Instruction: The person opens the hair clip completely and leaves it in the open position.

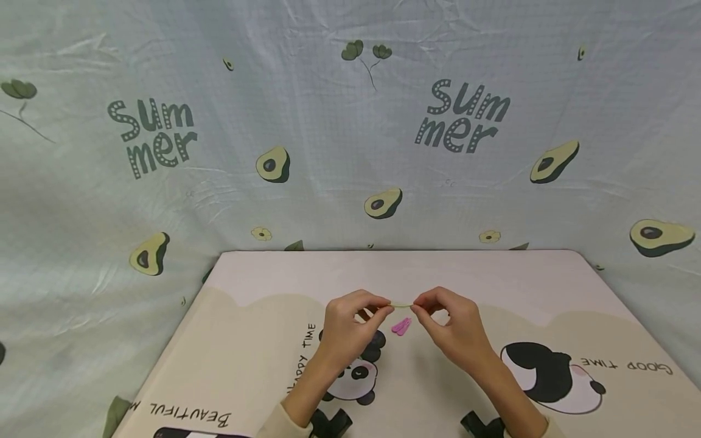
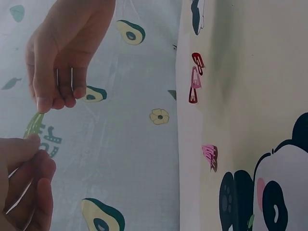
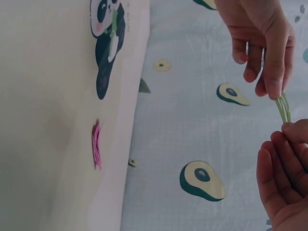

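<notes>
Several thin green strands (image 1: 401, 305) are stretched between my two hands, above the table. My left hand (image 1: 353, 319) pinches one end between thumb and fingertips. At the other end, my right hand (image 1: 451, 322) pinches in the same way. Seen from the right wrist, the green strands (image 3: 284, 108) run side by side with narrow gaps. On the table, below and between the hands, lies a small bundle of pink strands (image 1: 401, 326). The left wrist view also shows a red snap hair clip (image 2: 198, 62) and a pink one (image 2: 195, 77), with another red clip (image 2: 193, 95) beside them.
The table (image 1: 263, 359) has a pale cover printed with pandas, a dog and words. Behind it hangs a light cloth (image 1: 328, 109) with avocados and lettering. Black wrist mounts (image 1: 331, 423) show at the lower edge.
</notes>
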Action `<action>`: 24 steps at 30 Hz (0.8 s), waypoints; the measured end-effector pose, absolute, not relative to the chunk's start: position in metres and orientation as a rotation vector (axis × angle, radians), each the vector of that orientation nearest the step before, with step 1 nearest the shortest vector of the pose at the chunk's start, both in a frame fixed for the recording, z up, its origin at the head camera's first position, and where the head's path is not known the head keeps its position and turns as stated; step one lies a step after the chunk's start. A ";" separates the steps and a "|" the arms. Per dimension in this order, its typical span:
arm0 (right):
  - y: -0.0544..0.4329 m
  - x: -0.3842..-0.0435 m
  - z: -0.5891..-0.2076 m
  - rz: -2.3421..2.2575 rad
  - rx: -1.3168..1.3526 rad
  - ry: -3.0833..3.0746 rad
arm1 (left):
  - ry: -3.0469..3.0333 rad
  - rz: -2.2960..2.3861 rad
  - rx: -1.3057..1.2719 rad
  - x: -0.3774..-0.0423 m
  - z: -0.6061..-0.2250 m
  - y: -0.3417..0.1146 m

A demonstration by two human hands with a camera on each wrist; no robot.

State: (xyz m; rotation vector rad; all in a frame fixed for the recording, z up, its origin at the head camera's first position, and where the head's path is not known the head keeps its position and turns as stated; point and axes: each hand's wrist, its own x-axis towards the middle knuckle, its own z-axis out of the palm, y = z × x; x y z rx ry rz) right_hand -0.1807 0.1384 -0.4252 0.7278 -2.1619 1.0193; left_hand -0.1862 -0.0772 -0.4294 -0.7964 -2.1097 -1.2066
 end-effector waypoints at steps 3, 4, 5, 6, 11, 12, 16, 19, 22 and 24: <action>0.140 -0.181 -0.426 1.013 0.736 -2.142 | -2.091 -1.189 -0.822 -0.187 -0.429 -0.078; 0.140 -0.182 -0.426 1.012 0.737 -2.138 | -2.075 -1.184 -0.838 -0.187 -0.429 -0.078; 0.140 -0.182 -0.425 1.013 0.740 -2.133 | -2.054 -1.179 -0.855 -0.188 -0.430 -0.078; 0.141 -0.182 -0.425 1.013 0.741 -2.129 | -2.029 -1.174 -0.874 -0.188 -0.430 -0.078; 0.142 -0.182 -0.424 1.014 0.748 -2.131 | -1.923 -1.160 -0.954 -0.190 -0.431 -0.078; 0.142 -0.182 -0.424 1.013 0.747 -2.134 | -1.913 -1.160 -0.963 -0.191 -0.431 -0.078; 0.143 -0.183 -0.423 1.008 0.747 -2.141 | -1.904 -1.162 -0.976 -0.191 -0.431 -0.078; 0.144 -0.184 -0.423 1.004 0.748 -2.144 | -1.911 -1.166 -0.972 -0.191 -0.431 -0.078; 0.144 -0.183 -0.423 1.004 0.749 -2.146 | -1.909 -1.163 -0.968 -0.191 -0.432 -0.077; 0.143 -0.183 -0.423 1.000 0.748 -2.145 | -1.906 -1.152 -0.964 -0.192 -0.433 -0.077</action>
